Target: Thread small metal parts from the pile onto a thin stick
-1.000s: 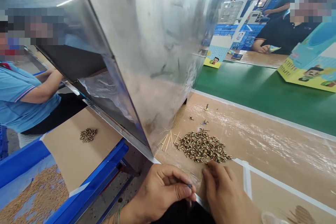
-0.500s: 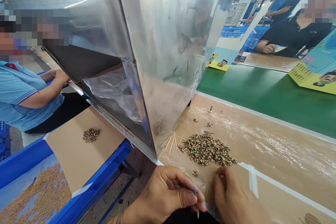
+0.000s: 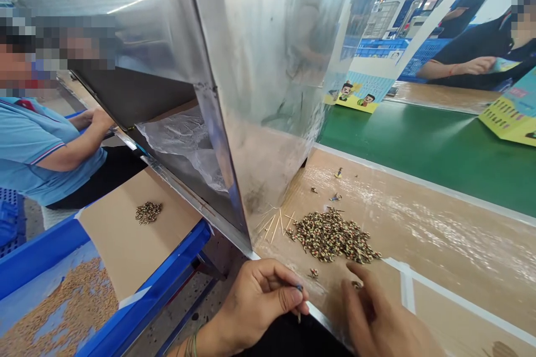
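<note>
1. Left hand (image 3: 255,304): closed in a pinch at the table's near edge. Thumb and forefinger grip a thin stick (image 3: 298,302) with a small blue tip; the stick's lower end points downward past the table edge.
2. Right hand (image 3: 383,323): fingers loosely spread, holding nothing that can be seen. The forefinger reaches toward a loose bead (image 3: 356,284) lying just short of the main pile.
3. Change over the last second: the right hand, earlier resting against the near rim of the bead pile (image 3: 333,236), has drawn back toward the body. One small bead cluster (image 3: 312,273) now lies apart from the pile, between it and the left hand.
4. Judgement: single beads are being separated from the pile for placing on the stick; the stick carries only its tip piece so far.
5. Surroundings: bare wooden sticks (image 3: 274,223) lie against the base of the metal hopper (image 3: 268,95). The green conveyor belt (image 3: 419,150) runs beyond the worktable (image 3: 452,245).
</note>
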Available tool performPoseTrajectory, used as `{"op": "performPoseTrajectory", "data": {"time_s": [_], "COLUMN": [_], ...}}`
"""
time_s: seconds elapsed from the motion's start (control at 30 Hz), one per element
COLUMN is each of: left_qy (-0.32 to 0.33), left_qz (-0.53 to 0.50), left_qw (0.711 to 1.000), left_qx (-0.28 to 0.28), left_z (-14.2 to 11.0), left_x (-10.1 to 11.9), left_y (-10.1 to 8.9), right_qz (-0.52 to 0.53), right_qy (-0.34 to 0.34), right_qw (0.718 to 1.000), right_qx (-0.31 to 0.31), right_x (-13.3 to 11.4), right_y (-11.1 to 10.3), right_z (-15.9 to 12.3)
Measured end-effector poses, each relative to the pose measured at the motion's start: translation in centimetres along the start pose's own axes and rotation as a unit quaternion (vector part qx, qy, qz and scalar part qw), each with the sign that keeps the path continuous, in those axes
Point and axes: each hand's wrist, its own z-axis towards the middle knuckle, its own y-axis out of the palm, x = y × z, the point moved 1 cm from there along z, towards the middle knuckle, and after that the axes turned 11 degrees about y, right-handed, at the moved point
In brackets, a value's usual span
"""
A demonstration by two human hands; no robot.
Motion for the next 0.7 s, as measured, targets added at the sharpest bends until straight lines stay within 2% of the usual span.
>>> {"op": "performPoseTrajectory", "data": {"time_s": [0.1,0.17,0.3,0.43,0.57,0.63,0.7], "left_qy": [-0.004,-0.005,-0.004,-0.003,0.002,0.01,0.035], "left_qz": [0.012,0.017,0.03,0.046,0.056,0.06,0.072], "left_qw": [1.0,1.0,0.999,0.999,0.998,0.998,0.997], "left_qx": [0.004,0.006,0.014,0.02,0.009,0.001,-0.005], "left_z": [0.1,0.2,0.1,0.1,0.2,0.3,0.4], "left_x": [-0.1,-0.1,0.1,-0.1,-0.3,-0.3,-0.5], "left_y": [-0.1,-0.1,-0.1,-0.3,-0.3,0.1,0.6], "right_qz": [-0.006,-0.019,-0.029,0.017,0.121,0.205,0.323], "right_qy": [-0.062,-0.108,-0.123,-0.1,-0.042,0.003,0.062], "right_qw": [0.998,0.994,0.99,0.991,0.987,0.973,0.937], "right_qx": [0.025,-0.014,-0.061,-0.085,-0.1,-0.102,-0.122], "right_x": [-2.2,-3.3,-3.3,-2.1,-1.9,-2.5,-3.4], "right_y": [0.3,0.8,1.6,1.8,1.0,0.4,0.2], "right_z": [-0.1,0.3,1.0,1.1,1.0,0.3,-0.9]}}
